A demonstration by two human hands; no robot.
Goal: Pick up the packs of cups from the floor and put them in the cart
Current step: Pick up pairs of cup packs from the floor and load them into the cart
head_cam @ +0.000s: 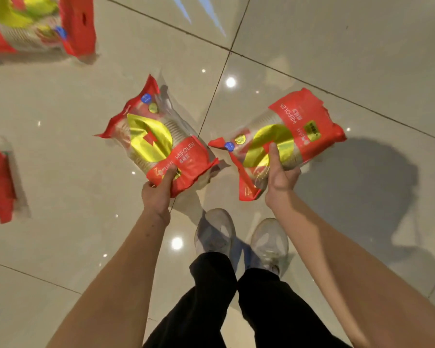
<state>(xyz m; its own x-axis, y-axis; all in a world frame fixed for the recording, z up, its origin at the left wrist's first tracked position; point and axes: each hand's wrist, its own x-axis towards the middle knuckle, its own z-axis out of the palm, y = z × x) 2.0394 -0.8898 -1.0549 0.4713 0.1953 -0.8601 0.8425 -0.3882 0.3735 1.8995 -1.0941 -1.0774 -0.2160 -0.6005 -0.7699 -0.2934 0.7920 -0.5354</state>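
One cup pack per hand: left hand point(156, 194) grips the 10 o'clock pack point(156, 139), right hand point(281, 174) grips the 2 o'clock pack point(286, 141), thumbs pressed on top, probably so both reach the cart in one trip.

"WIEFOLEN" is printed in white on the red band of the left-hand pack point(158, 144), same word shows upside down on the right-hand pack point(286, 139), the smaller print and blue stickers are too blurry to read
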